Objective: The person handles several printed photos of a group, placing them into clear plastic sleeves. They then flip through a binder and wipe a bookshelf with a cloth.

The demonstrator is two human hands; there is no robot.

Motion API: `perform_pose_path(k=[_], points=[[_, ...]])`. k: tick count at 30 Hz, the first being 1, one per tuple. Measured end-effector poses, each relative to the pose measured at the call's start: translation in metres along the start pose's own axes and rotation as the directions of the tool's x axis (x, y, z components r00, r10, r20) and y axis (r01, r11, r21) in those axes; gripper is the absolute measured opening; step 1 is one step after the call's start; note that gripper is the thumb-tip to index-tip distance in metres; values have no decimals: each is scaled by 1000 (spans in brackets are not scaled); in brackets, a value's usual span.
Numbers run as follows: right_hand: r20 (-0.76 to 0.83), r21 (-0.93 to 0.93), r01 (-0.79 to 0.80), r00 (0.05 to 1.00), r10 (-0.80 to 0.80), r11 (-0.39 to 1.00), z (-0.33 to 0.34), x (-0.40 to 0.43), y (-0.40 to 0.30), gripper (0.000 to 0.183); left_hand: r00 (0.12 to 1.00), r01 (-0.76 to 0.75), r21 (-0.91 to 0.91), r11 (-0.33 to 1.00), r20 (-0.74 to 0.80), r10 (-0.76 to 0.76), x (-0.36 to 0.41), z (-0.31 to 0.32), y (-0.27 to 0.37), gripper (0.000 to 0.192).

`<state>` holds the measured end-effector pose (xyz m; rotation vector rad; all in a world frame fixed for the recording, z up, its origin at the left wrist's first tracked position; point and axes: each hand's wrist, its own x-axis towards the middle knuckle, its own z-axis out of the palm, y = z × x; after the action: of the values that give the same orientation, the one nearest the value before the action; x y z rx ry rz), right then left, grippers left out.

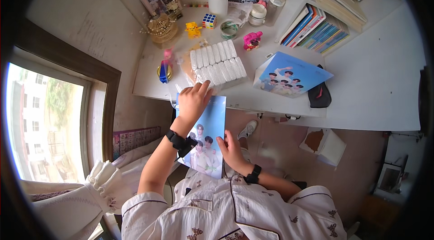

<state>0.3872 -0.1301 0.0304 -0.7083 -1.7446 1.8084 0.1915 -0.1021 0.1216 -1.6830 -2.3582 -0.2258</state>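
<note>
A tall light-blue printed card or folder, showing several people in pale clothes, is upright between my hands, below the desk's front edge. My left hand lies across its upper left part, with fingertips reaching to the clear bag of white bundles; whether it pinches the card or the plastic is hidden. My right hand holds the card's right edge, its thumb on the front. Directly beyond stand two rows of folded white bundles in clear plastic. A similar blue printed folder stands partly open to the right on the desk.
On the white desk are a pink figurine, tape roll, puzzle cube, yellow figure and blue item. A black pouch lies right. Books fill a shelf. A window is left; an open box sits on the floor.
</note>
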Motion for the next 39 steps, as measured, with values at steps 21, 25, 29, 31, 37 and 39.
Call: perform_pose_path(k=[21,25,29,31,37,39], points=[[63,-52,34,998,-31,998,-4,30,-19,26,976,-144,47,989,-157,149,7,-10,13,17],[78,-63,54,996,-49,997,-3,31,-21,26,972,-133,-16,991,-198,128,7,-13,9,12],[86,-109,72,994,-63,991,-3,26,-26,27,980,-116,-183,976,-181,82,9,-15,7,12],[80,-84,59,995,-53,995,-5,26,-27,27,973,-132,-206,970,-214,87,10,-15,7,14],[31,-31,45,999,-44,998,-10,28,-30,30,926,-256,-116,960,-316,208,4,-16,15,20],[31,-16,27,999,-27,1000,-12,27,-34,31,916,-271,-122,955,-337,217,1,-17,17,21]])
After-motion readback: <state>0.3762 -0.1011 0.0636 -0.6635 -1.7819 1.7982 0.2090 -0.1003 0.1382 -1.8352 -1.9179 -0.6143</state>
